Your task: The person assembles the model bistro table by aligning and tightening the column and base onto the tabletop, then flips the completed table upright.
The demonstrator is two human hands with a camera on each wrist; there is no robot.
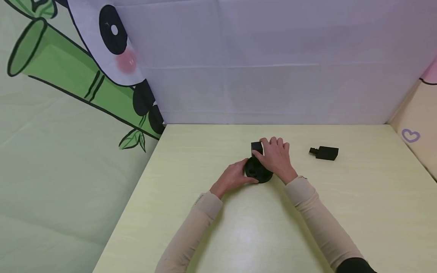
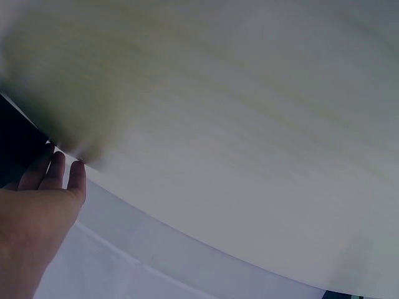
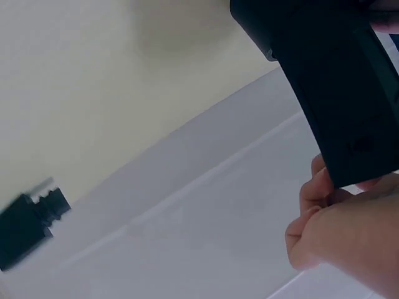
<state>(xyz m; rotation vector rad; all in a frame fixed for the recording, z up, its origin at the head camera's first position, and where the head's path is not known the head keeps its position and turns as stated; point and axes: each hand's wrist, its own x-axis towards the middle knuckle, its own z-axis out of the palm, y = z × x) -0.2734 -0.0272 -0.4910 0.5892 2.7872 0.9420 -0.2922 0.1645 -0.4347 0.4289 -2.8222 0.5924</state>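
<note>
A black round part (image 1: 258,172) stands on the table, with a black rectangular block (image 1: 257,147) joined to it or resting against it; I cannot tell which. My left hand (image 1: 235,177) holds the round part from the left, thumb in front and fingers behind. From the right, my right hand (image 1: 277,156) grips the block, its thumb across the near side. Up close in the right wrist view, the block (image 3: 343,106) looks long and flat-sided, and the fingers wrap its end. In the left wrist view, my left hand (image 2: 40,205) touches a dark shape at the edge.
To the right lies another black block (image 1: 327,153) with a narrow notched plug at one end. The pale wooden table (image 1: 239,235) meets a lilac cloth wall (image 1: 273,94) at the back. A printed panda-and-bamboo cloth (image 1: 61,170) hangs at the left.
</note>
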